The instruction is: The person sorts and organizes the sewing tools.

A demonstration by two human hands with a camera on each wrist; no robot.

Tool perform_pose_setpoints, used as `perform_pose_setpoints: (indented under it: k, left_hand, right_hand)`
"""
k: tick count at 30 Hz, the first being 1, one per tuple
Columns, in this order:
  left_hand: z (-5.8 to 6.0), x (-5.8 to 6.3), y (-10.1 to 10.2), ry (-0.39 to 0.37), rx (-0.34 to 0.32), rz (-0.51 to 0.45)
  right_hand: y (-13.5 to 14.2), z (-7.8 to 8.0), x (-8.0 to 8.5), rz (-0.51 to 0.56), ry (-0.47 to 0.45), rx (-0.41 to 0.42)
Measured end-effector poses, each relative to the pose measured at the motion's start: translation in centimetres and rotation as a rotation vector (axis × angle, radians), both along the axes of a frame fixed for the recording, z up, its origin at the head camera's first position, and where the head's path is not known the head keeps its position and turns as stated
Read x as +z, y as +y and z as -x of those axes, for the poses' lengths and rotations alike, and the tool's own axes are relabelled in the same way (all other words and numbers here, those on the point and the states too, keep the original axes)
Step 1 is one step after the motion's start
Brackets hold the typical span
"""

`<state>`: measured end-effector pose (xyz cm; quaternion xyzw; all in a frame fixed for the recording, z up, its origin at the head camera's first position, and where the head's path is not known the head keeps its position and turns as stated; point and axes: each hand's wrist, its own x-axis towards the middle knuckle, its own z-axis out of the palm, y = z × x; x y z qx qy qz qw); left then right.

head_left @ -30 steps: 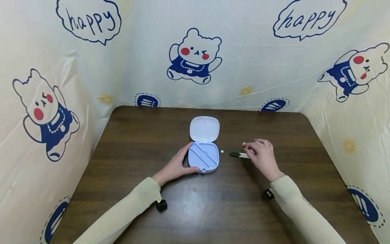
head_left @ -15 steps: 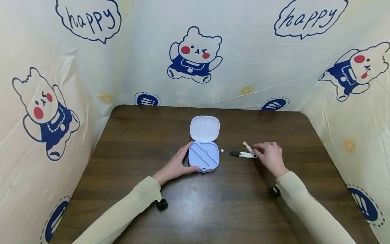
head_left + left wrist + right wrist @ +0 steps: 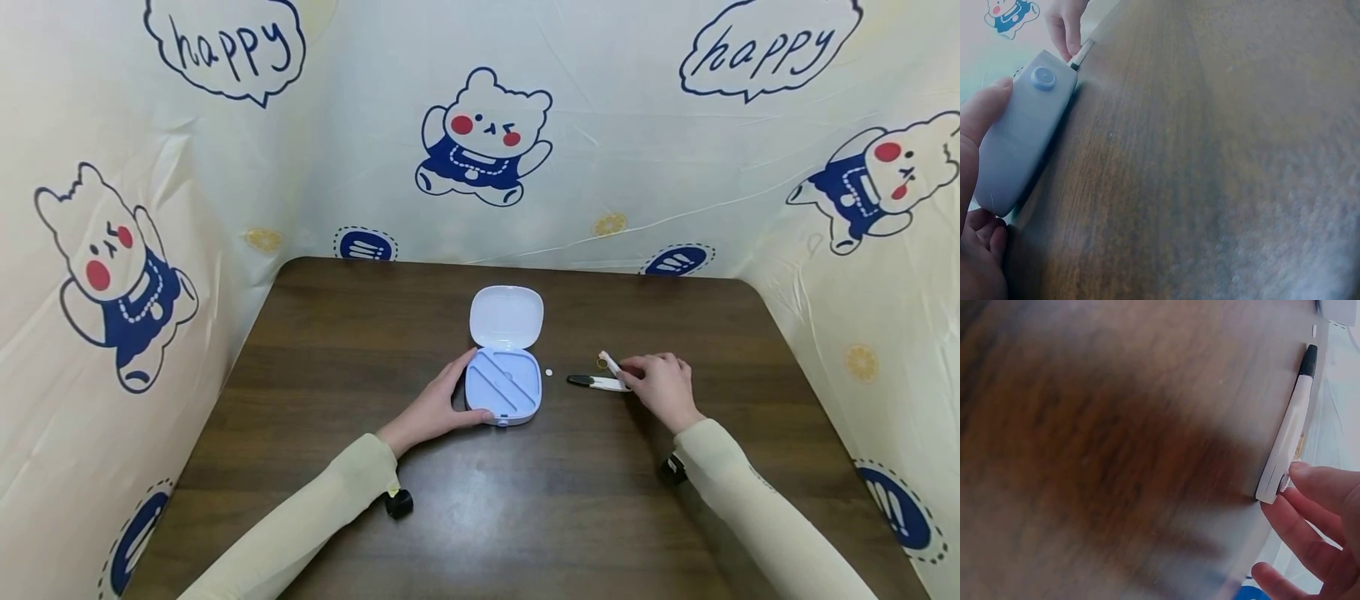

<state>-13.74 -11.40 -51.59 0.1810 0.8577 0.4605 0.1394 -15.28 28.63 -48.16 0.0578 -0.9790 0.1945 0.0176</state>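
A light-blue hinged case (image 3: 502, 383) stands on the table with its lid (image 3: 507, 317) up, showing diagonal dividers inside. My left hand (image 3: 431, 410) grips it, thumb at the front corner and fingers along the left side. In the left wrist view its round front button (image 3: 1043, 78) shows beside my thumb. My right hand (image 3: 663, 387) pinches the near end of a small pinkish-white stick (image 3: 610, 362), which has a gold ring (image 3: 602, 363) by its far end. Just in front lies a slim white tool with a black tip (image 3: 1288, 434); my fingers hide part of its end.
A tiny white round piece (image 3: 549, 372), like a tablet, lies between the case and the black tip. The brown wooden table (image 3: 465, 517) ends at a printed curtain (image 3: 480, 225) at the back and sides.
My right hand has drawn back to the right from the gold ring to the stick's near end, uncovering the stick. My left hand stays on the case.
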Motion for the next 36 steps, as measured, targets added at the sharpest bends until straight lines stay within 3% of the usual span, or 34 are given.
perform_pose_setpoints:
  k: [36]
  left_hand:
    - [-0.05, -0.07, -0.04, 0.011, 0.001, -0.004]
  right_hand:
    - [-0.26, 0.02, -0.10, 0.027, 0.108, -0.014]
